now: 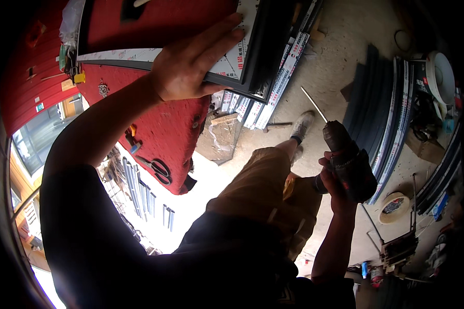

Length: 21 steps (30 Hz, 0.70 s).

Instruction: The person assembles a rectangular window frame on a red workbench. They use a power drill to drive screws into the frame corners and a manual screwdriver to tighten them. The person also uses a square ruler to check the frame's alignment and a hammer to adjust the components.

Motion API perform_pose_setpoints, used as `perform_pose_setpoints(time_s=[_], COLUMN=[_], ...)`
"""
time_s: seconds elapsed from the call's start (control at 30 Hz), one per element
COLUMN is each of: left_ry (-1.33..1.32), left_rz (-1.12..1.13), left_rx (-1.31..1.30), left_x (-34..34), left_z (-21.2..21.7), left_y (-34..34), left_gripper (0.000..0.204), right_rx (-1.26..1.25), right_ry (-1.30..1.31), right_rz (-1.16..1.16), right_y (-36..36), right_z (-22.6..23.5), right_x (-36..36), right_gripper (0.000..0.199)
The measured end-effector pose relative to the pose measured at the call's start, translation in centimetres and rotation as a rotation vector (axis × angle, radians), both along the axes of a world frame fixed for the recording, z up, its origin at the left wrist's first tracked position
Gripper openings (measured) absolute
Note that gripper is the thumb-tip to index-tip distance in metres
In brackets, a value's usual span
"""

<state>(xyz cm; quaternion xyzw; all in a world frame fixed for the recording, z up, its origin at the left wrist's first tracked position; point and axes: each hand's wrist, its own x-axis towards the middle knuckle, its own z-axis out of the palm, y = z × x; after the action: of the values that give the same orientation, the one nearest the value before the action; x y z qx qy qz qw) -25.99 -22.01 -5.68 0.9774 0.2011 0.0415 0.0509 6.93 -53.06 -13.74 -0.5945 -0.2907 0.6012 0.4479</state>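
My left hand (191, 64) lies over the corner of a dark window frame (250, 67) covered in white printed film, fingers stretched across its face and thumb along its near edge, gripping it. The frame rests on a red-covered bench (162, 121) and its corner juts past the bench's side. Off to the right, my right hand (337, 188) is wrapped round the handle of a cordless drill (345, 157). A long thin bit (313, 103) sticks out of the drill, pointing up and left, apart from the frame.
Scissors (160, 170) lie near the bench's corner. Film-wrapped profiles (283, 77) extend beyond the frame. Long dark profiles (368, 103) are stacked on the floor at the right, near a white bucket (440, 77) and a round tub (395, 207).
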Motion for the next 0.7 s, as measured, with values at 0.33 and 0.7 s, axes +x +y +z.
perform_pose_setpoints(time_s=[0.33, 0.7], left_ry=[0.077, 0.131], left_rz=[0.017, 0.126], left_rx=[0.047, -0.027], left_x=[-0.1, -0.2], left_z=[0.1, -0.3], left_y=[-0.3, -0.8], left_gripper=[0.099, 0.114], right_rx=[-0.010, 0.010], right_ry=[0.058, 0.121], right_rz=[0.143, 0.326], right_y=[5.0, 9.9], right_z=[0.9, 0.3], right_x=[2.7, 5.6], right_gripper=[0.042, 0.042])
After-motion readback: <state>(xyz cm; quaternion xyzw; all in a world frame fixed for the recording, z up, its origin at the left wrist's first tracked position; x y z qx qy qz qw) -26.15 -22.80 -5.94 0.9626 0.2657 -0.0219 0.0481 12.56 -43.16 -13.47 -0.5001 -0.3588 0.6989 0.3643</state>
